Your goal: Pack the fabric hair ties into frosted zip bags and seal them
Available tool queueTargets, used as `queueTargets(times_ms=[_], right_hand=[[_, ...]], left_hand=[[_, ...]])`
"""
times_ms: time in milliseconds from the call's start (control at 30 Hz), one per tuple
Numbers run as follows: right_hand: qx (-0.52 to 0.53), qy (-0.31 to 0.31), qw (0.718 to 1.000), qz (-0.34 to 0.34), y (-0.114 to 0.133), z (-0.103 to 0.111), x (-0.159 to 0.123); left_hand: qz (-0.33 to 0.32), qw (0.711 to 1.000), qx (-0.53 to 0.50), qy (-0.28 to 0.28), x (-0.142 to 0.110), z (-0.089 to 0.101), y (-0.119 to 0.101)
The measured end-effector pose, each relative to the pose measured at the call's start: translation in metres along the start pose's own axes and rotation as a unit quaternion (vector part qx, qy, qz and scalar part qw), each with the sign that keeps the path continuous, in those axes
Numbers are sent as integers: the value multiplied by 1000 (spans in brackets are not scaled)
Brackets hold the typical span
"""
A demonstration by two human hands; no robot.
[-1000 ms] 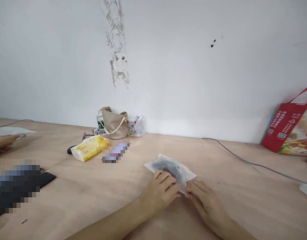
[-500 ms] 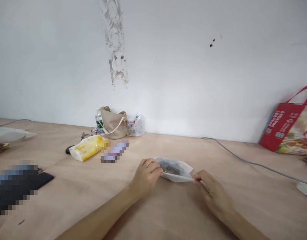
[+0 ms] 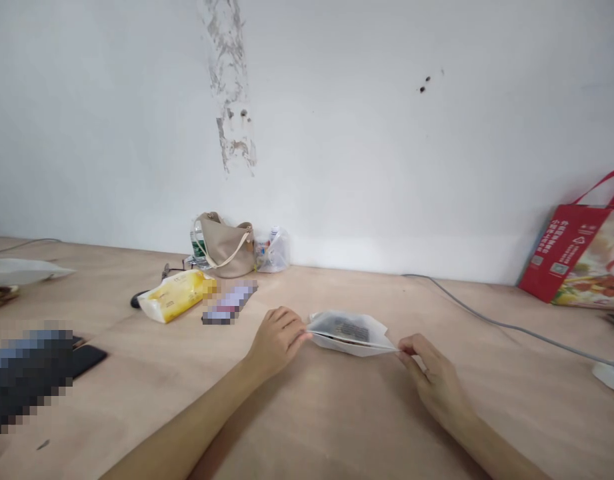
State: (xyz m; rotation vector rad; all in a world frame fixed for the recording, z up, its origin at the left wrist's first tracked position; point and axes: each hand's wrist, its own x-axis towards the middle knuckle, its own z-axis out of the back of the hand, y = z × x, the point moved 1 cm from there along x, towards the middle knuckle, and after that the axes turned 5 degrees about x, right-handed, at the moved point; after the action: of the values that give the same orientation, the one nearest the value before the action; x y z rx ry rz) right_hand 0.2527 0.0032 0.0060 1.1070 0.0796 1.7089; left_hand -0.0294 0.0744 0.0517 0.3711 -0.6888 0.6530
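Observation:
A frosted plastic bag (image 3: 331, 321) lies on the wooden table in front of me, its mouth toward me and narrowed to a slit. Something dark shows through its upper face; I cannot make out what it is. My left hand (image 3: 279, 337) pinches the left corner of the mouth between thumb and fingers. At the opposite corner, my right hand (image 3: 429, 367) is closed on the bag's edge in the same way. Between the two hands the edge is stretched nearly straight.
Left of the bag lie a phone (image 3: 230, 302) and a yellow tissue pack (image 3: 177, 295). A beige handbag (image 3: 228, 247) and a small clear bag (image 3: 274, 252) stand by the wall. A grey cable (image 3: 491, 321) runs right, below a red carrier bag (image 3: 571, 257).
My hands have moved apart, the left one leftward and the right one slightly right. The bag's mouth has gone from gaping to a flat slit, covering the dark contents.

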Motion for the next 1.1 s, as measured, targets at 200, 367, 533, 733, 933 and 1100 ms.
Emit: queueTargets(times_ms=[200,367,533,733,933,1100], right_hand=[[-18,17,998,62,6,-3,-6],[-66,-23,978,196,31,-4,-15],[-121,40,919,374,73,-16,-21],[-170,104,930,310,73,-32,-20],[-155,123,923,330,75,-35,-21],[-125,95,941,299,76,-34,-26]], left_hand=[[-19,999,-30,7,2,-5,-25],[-16,999,-33,-31,5,-6,-36],[-10,996,-49,-68,8,3,-57],[95,982,-135,-95,14,12,-66],[219,956,-170,-98,20,12,-62],[205,959,-184,-63,17,12,-64]])
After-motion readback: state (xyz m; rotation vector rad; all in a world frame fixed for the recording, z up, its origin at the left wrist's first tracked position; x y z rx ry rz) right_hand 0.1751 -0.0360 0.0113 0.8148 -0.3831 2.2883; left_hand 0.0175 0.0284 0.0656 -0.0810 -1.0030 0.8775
